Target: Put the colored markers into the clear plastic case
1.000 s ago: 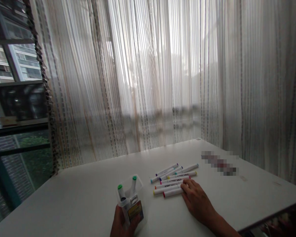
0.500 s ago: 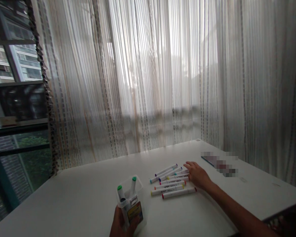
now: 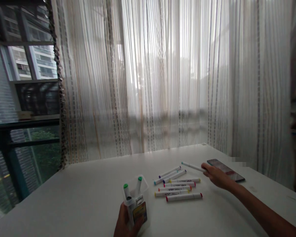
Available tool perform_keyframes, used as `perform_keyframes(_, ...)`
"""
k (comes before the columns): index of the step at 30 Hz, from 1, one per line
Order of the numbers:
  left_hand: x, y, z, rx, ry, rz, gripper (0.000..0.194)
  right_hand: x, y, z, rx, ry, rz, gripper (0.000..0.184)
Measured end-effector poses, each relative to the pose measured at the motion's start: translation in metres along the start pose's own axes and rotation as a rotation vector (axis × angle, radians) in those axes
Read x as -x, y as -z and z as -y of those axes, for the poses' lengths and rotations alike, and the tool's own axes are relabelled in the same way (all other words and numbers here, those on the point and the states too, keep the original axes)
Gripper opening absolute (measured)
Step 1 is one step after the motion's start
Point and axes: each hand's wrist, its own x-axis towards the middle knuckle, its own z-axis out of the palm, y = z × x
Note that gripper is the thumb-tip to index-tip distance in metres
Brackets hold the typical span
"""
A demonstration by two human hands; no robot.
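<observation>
My left hand (image 3: 125, 222) grips a clear plastic marker box (image 3: 135, 202) at the near edge of the white table (image 3: 76, 197); two green-capped markers stand in the box. My right hand (image 3: 215, 176) is stretched out to the far right and pinches one white marker (image 3: 192, 167), lifted off the table with its tip pointing left. Several white markers with coloured caps (image 3: 179, 187) lie in a loose row on the table between the two hands.
A dark phone (image 3: 225, 169) lies flat on the table just behind my right hand. Sheer striped curtains (image 3: 162, 82) hang close behind the table. A window with a dark railing (image 3: 24, 125) is at the left.
My right hand moved from the near markers to the far end of the row, picked up one marker and lifted it to the right. The view shifted slightly left.
</observation>
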Motion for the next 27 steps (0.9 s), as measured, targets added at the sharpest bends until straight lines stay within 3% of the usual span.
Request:
perform_keyframes(4,-0.001,-0.001,0.005,-0.003,-0.054,0.0,0.07,0.011,0.027,0.038,-0.671,0.128,-0.093,0.037)
perform_keyframes(7,0.0,-0.002,0.005,0.02,-0.042,0.0,0.071,0.023,0.052,0.09,-0.865,0.219,-0.036,0.045)
perform_keyframes(13,0.001,-0.001,0.003,0.071,-0.05,0.019,0.072,0.032,0.087,0.188,-0.652,0.474,0.023,0.016)
perform_keyframes(16,0.001,-0.001,0.004,0.079,-0.048,0.045,0.069,0.028,0.085,0.224,-0.401,0.607,0.131,0.009)
perform_keyframes(20,0.001,0.0,0.005,0.13,-0.035,0.068,0.07,0.023,0.068,0.261,-0.189,0.743,0.241,0.013)
perform_keyframes(22,0.0,0.0,0.007,0.16,-0.04,0.079,0.069,0.019,0.06,0.273,-0.195,0.746,0.284,0.016)
perform_keyframes(27,0.0,0.003,0.01,0.142,-0.071,0.124,0.068,0.009,0.049,0.28,-0.322,0.566,0.35,0.02)
